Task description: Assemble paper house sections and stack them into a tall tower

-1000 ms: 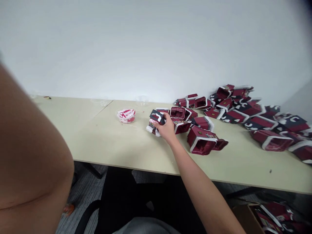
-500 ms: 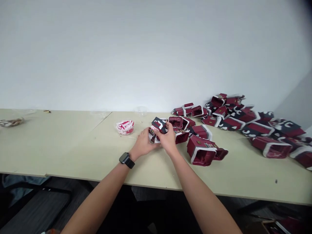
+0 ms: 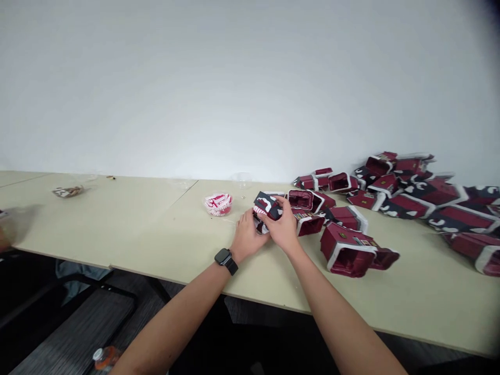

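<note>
Between my two hands, just above the table, is a small model house [image 3: 267, 202] with a dark roof, white snow-like patches and a red-and-white striped edge. My left hand [image 3: 249, 237] is closed around its near left side, a black watch on the wrist. My right hand [image 3: 284, 227] grips the right side, thumb on the striped edge and fingers over the roof. My hands hide the lower part of the house. Left of them stands a clear tub [image 3: 217, 205] of red-and-white striped pieces. Close on the right lies a dark red hollow house [image 3: 310, 224].
Many similar red houses [image 3: 425, 192] lie heaped along the right side by the wall. A larger house [image 3: 347, 252] lies nearer, its open base towards me. A bag of brown pieces [image 3: 69, 191] is far left on the table [image 3: 156, 234]. A bottle [image 3: 106, 358] stands below.
My view has swung left, so everything appears further right. My hands still hold the house; its roof is turned slightly, and my right fingers now reach over its top.
</note>
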`<action>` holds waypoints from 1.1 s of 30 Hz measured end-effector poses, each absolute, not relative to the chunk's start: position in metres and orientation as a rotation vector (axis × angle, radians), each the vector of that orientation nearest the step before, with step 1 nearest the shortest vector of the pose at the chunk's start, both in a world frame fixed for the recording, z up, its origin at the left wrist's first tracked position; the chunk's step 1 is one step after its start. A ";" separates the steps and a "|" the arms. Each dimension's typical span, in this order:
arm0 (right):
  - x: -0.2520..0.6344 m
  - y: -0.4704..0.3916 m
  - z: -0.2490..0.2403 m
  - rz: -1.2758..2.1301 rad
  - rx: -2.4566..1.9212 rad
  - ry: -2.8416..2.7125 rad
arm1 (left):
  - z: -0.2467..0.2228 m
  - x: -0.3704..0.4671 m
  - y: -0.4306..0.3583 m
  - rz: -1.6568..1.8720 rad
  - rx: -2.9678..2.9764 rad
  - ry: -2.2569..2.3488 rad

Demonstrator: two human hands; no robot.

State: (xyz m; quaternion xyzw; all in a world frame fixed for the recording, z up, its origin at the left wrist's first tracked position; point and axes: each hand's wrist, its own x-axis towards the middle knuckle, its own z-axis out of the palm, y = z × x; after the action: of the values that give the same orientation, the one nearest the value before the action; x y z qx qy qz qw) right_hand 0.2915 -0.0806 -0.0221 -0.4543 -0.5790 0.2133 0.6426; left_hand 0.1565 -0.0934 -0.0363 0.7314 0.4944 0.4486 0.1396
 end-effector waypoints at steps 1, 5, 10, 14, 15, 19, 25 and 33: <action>0.291 -0.081 -0.022 0.493 -1.030 -1.324 | -0.036 0.156 -0.094 1.309 2.111 1.426; 0.289 -0.082 -0.021 0.529 -1.020 -1.336 | -0.033 0.155 -0.096 1.345 2.127 1.430; 0.288 -0.084 -0.019 0.531 -1.010 -1.352 | -0.030 0.155 -0.098 1.357 2.119 1.480; 0.288 -0.084 -0.019 0.535 -1.005 -1.356 | -0.029 0.154 -0.099 1.334 2.083 1.454; 0.287 -0.084 -0.018 0.536 -1.003 -1.358 | -0.029 0.153 -0.099 1.331 2.076 1.458; 0.286 -0.087 -0.015 0.578 -0.982 -1.394 | -0.029 0.153 -0.097 1.399 2.024 1.445; 0.285 -0.087 -0.017 0.585 -0.980 -1.411 | -0.001 0.116 -0.087 1.731 1.859 1.447; 0.284 -0.077 -0.019 0.557 -0.999 -1.296 | 0.026 -0.027 -0.113 1.294 1.624 2.317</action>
State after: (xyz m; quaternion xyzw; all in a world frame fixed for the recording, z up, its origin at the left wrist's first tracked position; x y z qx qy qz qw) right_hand 0.2835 -0.0775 -0.0189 -0.4397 -0.5704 0.2449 0.6491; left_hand -0.0274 -0.1132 0.0263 0.5220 0.7446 0.4159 0.0148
